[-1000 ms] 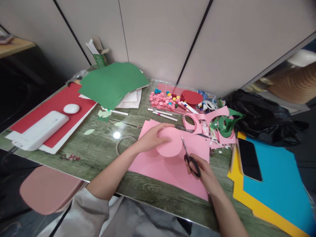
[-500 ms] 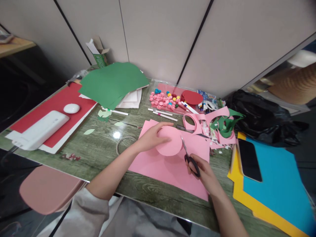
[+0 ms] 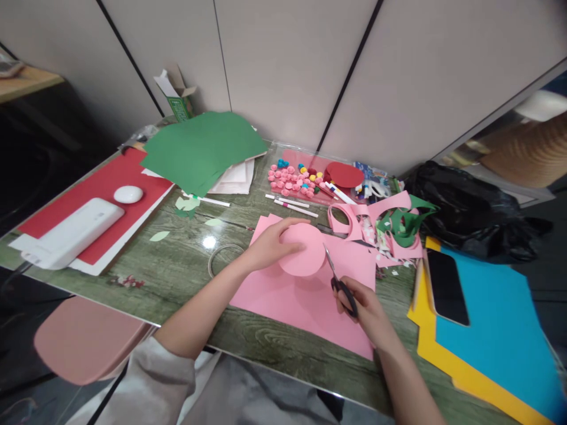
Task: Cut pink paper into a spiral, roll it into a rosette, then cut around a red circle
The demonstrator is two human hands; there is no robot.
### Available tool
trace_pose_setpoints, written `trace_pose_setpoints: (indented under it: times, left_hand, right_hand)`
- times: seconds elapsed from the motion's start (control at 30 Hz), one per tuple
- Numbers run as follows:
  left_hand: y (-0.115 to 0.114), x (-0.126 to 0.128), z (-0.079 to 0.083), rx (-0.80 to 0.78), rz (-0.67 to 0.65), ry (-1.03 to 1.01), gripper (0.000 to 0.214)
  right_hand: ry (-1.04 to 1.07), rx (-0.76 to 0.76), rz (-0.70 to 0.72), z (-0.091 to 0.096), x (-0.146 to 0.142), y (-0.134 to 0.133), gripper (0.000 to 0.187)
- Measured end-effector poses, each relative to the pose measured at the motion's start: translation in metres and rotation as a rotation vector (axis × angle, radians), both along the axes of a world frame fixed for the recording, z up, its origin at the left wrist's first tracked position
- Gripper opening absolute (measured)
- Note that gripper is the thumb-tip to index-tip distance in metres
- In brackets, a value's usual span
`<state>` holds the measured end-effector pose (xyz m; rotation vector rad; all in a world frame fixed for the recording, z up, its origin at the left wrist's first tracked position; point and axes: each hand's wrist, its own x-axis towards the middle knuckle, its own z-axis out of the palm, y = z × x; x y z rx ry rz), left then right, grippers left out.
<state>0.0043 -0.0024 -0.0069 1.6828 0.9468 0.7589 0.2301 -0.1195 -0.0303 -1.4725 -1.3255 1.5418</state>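
A large pink paper sheet [image 3: 305,307] lies in the middle of the green wood-grain table [image 3: 186,265]. My left hand [image 3: 270,243] grips a partly cut round pink flap [image 3: 305,251] and lifts it off the sheet. My right hand [image 3: 365,310] holds black-handled scissors [image 3: 339,280], fingers in the loops. The blades point up at the right edge of the round flap.
Pink and green offcuts [image 3: 390,221] lie behind the sheet, with markers [image 3: 295,205] and small pink paper flowers [image 3: 292,177]. A phone [image 3: 447,286] rests on blue and yellow sheets [image 3: 496,330] at right. Green paper [image 3: 201,147], a white device [image 3: 73,233] on red paper and a wire ring [image 3: 221,257] sit at left.
My left hand has lifted the round pink flap slightly higher and turned it a little. The scissors have edged along its right rim. Everything else is still.
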Motion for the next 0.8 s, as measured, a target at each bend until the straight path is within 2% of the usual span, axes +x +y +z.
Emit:
trace_pose_setpoints:
  times: [0.33,0.8]
  left_hand:
    - [-0.002,0.001,0.0,-0.002,-0.126,-0.002,0.046]
    - [0.0,-0.002,-0.002,0.027,-0.079,-0.001,0.05]
  right_hand:
    - [0.024,-0.003,0.042,0.014,-0.004,0.001,0.028]
    - [-0.001,0.029,0.026,0.002,0.0,-0.001,0.018]
